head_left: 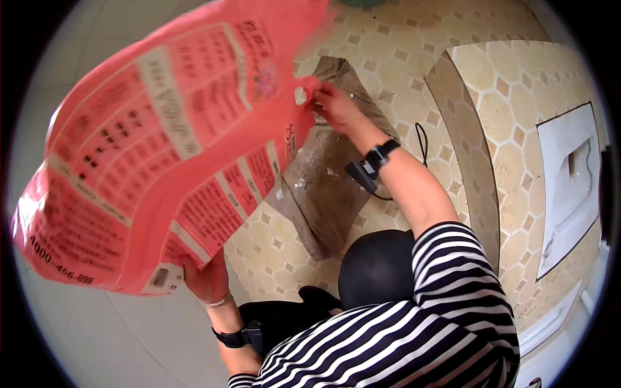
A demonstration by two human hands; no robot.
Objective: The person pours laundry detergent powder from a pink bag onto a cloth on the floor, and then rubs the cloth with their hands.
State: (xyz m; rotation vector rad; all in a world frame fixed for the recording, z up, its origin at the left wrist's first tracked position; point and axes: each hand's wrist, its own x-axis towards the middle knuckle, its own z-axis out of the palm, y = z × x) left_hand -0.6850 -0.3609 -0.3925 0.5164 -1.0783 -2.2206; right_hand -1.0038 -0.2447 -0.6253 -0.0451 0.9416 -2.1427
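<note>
A large pink printed plastic bag (213, 155) spreads across the left half of the head view, held up between my two hands. My right hand (333, 107) pinches its edge beside a small hole. At the lower edge, my left hand (207, 279) grips the bag near a pale printed patch; its fingers are partly behind the plastic. Below my right forearm lies a grey-brown, creased sheet or flattened sack (330, 184) with white specks on it. Part of it is hidden by the bag.
Beige patterned tiles (272, 258) cover the floor. At the right rises a tiled step (498, 155) with a white squat toilet (569, 187) set in it. A black cord (424, 142) loops beside my right forearm. A green object (362, 2) shows at the top edge.
</note>
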